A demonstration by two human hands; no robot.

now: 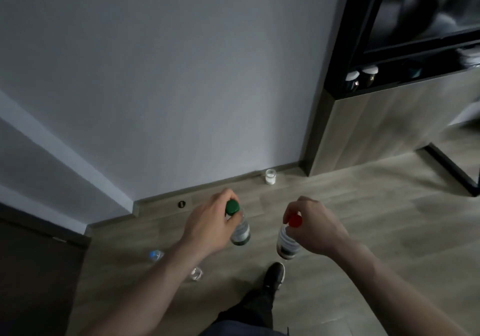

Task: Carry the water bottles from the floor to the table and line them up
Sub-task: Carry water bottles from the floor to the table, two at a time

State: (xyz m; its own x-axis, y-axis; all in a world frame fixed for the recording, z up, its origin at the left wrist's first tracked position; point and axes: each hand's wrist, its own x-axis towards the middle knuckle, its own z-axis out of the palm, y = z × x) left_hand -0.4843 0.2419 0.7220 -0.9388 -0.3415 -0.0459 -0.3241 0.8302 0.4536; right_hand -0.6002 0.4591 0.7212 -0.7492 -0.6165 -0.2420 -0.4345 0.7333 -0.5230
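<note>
Here, left hand [207, 221] pinching green-capped bottle [240, 228], right hand [314, 224] pinching red-capped bottle [287, 242], bare floor [350, 205] ahead.

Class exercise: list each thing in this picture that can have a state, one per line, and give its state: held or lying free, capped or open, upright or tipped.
Left hand: grips the green-capped clear plastic bottle at the neck.
Right hand: pinches the red-capped clear plastic bottle at the cap.
Green-capped clear plastic bottle: capped, held.
Red-capped clear plastic bottle: capped, held.
Blue-capped clear bottle: on the floor, free.
Clear bottle by the left forearm: on the floor, free.
Small white jar: upright by the skirting.
</note>
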